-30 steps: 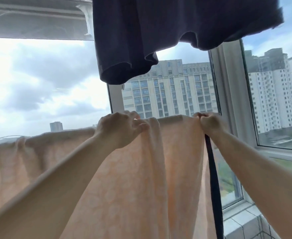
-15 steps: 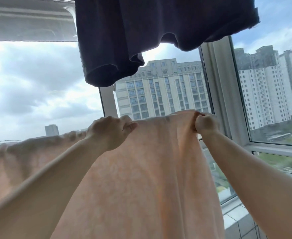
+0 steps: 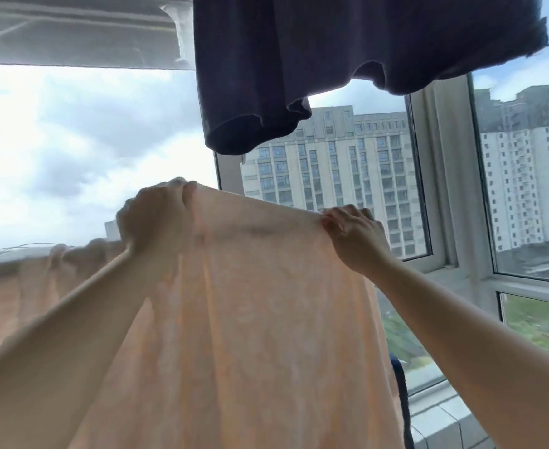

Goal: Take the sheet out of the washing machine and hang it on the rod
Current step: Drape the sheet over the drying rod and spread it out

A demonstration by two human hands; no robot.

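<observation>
Hanging step, near the end by the look of it: sheet (image 3: pixel 250 319) is out of the machine & already draped at left, rod itself hidden under the fabric. Left hand (image 3: pixel 153 222) fists the top edge, lifted; right hand (image 3: pixel 354 238) pinches the same edge w/ fingertips, a bit lower. Cloth is taut between them. Next, prob.: pull the edge rightwards & lay it flat, avoiding the dark garment (image 3: pixel 331 59) overhead.

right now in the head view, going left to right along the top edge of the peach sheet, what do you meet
bunched part of the thin peach fabric sheet → left hand gripping the edge → taut stretch of sheet between the hands → right hand pinching the edge → white window frame
</observation>
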